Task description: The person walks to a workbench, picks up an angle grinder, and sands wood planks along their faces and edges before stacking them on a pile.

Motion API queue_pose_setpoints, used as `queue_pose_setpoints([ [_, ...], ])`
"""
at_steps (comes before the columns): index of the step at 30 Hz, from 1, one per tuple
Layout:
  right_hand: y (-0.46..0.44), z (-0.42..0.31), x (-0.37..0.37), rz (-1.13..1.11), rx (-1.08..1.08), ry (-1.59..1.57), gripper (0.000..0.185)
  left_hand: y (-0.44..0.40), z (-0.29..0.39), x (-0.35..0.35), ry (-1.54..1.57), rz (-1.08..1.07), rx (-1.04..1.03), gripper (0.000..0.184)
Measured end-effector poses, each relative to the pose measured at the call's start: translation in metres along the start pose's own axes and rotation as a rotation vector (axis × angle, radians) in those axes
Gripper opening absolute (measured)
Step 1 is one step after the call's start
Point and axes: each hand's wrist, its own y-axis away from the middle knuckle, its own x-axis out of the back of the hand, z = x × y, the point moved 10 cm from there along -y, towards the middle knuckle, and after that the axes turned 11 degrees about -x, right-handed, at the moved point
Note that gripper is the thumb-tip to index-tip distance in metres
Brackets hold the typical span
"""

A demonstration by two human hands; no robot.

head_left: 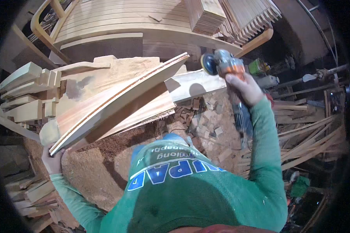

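Observation:
My right hand (247, 87) is wrapped round an angle grinder (230, 66) with an orange band, raised to the right of the boards. Its round disc (209, 64) faces left. At the lower left, my left hand (53, 157) grips the near end of a long wooden board (124, 99), which is tilted up on edge, its layered edge uppermost. Most of the left fingers are hidden by the board. Beneath the raised board lies another pale board (151, 108) with a rough edge.
Cut wood pieces (25, 89) are stacked at the left. A slatted wooden bench (124, 15) stands ahead, with stacked slats (208, 15) on it. Offcuts (210, 120) and sawdust cover the ground. Long strips (307, 136) lie at the right.

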Motion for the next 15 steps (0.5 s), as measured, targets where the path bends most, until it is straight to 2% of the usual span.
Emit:
queue_pose_setpoints([
  [2,0.005,0.036,0.012,0.048,0.033,-0.040,0.043,-0.031,0.069,-0.006,-0.259,-0.148,-0.051,0.033],
  [5,0.012,0.077,0.012,0.074,-0.046,-0.099,0.045,-0.084,0.161,-0.074,-0.643,-0.356,-0.180,0.037],
  [6,0.012,0.095,0.012,0.076,-0.078,-0.117,0.045,-0.094,0.199,-0.105,-0.535,-0.335,-0.203,0.040],
  [7,0.011,0.115,0.014,0.099,-0.076,-0.107,0.044,-0.110,0.197,-0.142,-0.496,-0.309,-0.435,0.043],
  [8,0.010,0.138,0.018,0.122,-0.076,-0.096,0.044,-0.129,0.217,-0.181,-0.477,-0.384,-0.420,0.043],
  [9,0.013,0.158,0.018,0.128,-0.087,-0.084,0.044,-0.159,0.224,-0.240,-0.711,-0.415,-0.339,0.049],
  [10,0.020,0.167,0.016,0.109,-0.157,-0.125,0.043,-0.176,0.223,-0.252,-0.759,-0.443,-0.154,0.060],
  [11,0.027,0.173,0.017,0.115,-0.161,-0.117,0.043,-0.185,0.223,-0.264,-0.665,-0.450,-0.213,0.065],
  [12,0.031,0.177,0.019,0.125,-0.162,-0.110,0.043,-0.185,0.224,-0.285,-0.665,-0.588,-0.176,0.069],
  [15,0.046,0.199,0.033,0.173,-0.193,-0.154,0.043,-0.155,0.209,-0.326,-0.570,-0.758,-0.048,0.071],
])
